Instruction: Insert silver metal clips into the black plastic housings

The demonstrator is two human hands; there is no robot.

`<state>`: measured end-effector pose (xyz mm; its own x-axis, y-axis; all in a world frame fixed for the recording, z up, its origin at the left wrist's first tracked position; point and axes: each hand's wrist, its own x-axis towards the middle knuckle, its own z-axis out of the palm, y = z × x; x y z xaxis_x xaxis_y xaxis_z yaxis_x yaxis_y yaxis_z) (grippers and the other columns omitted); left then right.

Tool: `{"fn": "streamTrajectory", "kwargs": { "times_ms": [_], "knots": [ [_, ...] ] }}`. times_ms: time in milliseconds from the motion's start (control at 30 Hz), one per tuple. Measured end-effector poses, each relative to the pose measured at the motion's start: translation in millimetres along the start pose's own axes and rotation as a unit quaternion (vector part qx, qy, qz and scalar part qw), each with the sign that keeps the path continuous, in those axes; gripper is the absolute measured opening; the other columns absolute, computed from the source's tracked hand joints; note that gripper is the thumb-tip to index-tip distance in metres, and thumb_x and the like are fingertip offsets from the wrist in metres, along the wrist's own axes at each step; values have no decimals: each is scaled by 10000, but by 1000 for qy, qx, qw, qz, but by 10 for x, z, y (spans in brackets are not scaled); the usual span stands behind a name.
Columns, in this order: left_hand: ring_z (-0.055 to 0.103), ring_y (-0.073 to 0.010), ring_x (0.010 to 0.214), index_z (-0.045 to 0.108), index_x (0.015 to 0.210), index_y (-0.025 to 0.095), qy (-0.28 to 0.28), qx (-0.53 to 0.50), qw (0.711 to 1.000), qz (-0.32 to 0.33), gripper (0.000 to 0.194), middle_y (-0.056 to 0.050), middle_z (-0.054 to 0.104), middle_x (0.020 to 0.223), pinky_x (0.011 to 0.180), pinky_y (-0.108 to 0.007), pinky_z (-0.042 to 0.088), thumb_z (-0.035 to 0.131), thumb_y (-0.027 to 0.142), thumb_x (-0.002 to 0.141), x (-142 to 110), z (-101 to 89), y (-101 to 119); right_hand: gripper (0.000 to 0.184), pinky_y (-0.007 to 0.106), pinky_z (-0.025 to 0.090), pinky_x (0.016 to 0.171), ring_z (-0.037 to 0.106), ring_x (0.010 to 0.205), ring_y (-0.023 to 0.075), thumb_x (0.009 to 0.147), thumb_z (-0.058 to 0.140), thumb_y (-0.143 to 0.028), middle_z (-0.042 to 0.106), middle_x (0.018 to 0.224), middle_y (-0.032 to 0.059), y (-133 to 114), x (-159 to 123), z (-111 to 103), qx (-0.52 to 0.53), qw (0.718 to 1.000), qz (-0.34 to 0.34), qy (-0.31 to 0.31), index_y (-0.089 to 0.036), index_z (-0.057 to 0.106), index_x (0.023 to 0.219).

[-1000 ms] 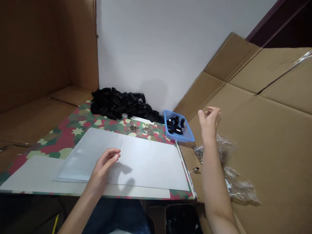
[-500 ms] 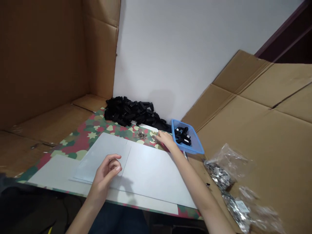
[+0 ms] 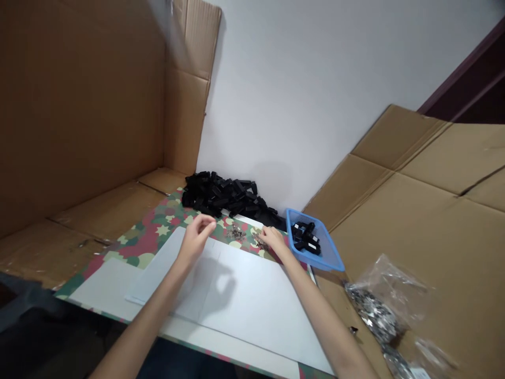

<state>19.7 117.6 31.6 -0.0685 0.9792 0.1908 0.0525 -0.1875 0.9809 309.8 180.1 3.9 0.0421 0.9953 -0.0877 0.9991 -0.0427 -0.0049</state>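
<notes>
Left hand (image 3: 196,235) has come forward, fingers curled beside small silvery metal pieces (image 3: 235,232); right hand (image 3: 273,239), fingers lowered; both grips unclear.

The matte white wall (image 3: 315,95) is softly lit; the tall brown cardboard panel (image 3: 79,95) at left is dim. A soft-edged shadow is cast by the left bare hand (image 3: 196,235) onto smooth white sheets (image 3: 260,295). Tiny loose metal bits (image 3: 235,232) are poorly resolved, and the dark lower-left corner is blurred.
</notes>
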Motion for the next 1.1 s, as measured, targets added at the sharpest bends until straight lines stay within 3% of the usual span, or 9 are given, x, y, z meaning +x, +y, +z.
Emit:
{"fn": "streamTrajectory", "kwargs": {
  "times_ms": [100,200,367,533,700,800,900,1000,1100],
  "knots": [
    [622,-209,975,611,1084,144,-18,104,994,-13,257,-76,638,1092,862,-415,521,580,343,924,485,162,-87,318,429,548,860,631,1023,221,939,585,-333,609,1212,87,47,-26,-1,39,999,7,5,-164,578,1208],
    [617,-230,1044,587,1184,153,-45,173,983,-31,308,-94,608,1207,883,-444,534,592,323,927,731,362,-208,311,428,547,861,631,1022,219,940,584,-330,611,1211,87,81,-36,-19,78,997,17,14,-166,580,1204],
    [609,-244,1075,568,1222,149,-53,180,981,-55,342,-109,590,1247,897,-457,533,596,316,925,789,551,-351,308,421,551,851,636,1008,215,940,585,-331,616,1198,84,167,-13,-20,158,987,30,26,-163,583,1198],
    [609,-240,1072,569,1221,158,-48,83,989,-112,333,-102,587,1249,892,-454,536,596,309,925,798,395,-322,310,412,556,836,641,991,213,936,590,-327,621,1189,82,288,-5,100,255,966,31,37,-158,583,1196],
    [642,-206,953,583,1177,144,-47,-121,973,-191,310,-82,626,1145,801,-391,565,580,338,935,586,115,-97,304,401,560,821,644,978,209,933,595,-325,625,1179,79,371,-33,202,342,939,8,50,-157,589,1186],
    [627,-136,743,608,1054,126,-71,-267,935,-223,268,-45,645,928,663,-299,551,546,365,949,303,-22,112,296,395,562,813,645,969,206,932,595,-329,629,1169,77,382,-47,188,382,923,-10,55,-157,596,1174],
    [550,-90,588,628,842,112,-104,-383,887,-237,247,-12,566,689,585,-226,507,537,329,916,13,-103,323,288,385,566,796,650,944,197,934,593,-330,636,1142,73,367,-79,134,416,907,-29,55,-154,598,1162],
    [530,-89,577,627,747,118,-132,-446,851,-245,193,-11,525,637,564,-202,489,608,302,799,-188,-132,482,277,365,567,767,652,904,183,936,590,-334,643,1106,67,331,-158,60,446,892,-49,58,-150,602,1143],
    [519,-94,580,647,748,123,-143,-462,840,-244,189,-12,535,638,541,-194,469,687,297,686,-291,-133,561,221,309,548,685,633,771,140,933,592,-336,650,954,32,263,-285,-33,474,875,-69,68,-137,621,1023]
  ]
}}
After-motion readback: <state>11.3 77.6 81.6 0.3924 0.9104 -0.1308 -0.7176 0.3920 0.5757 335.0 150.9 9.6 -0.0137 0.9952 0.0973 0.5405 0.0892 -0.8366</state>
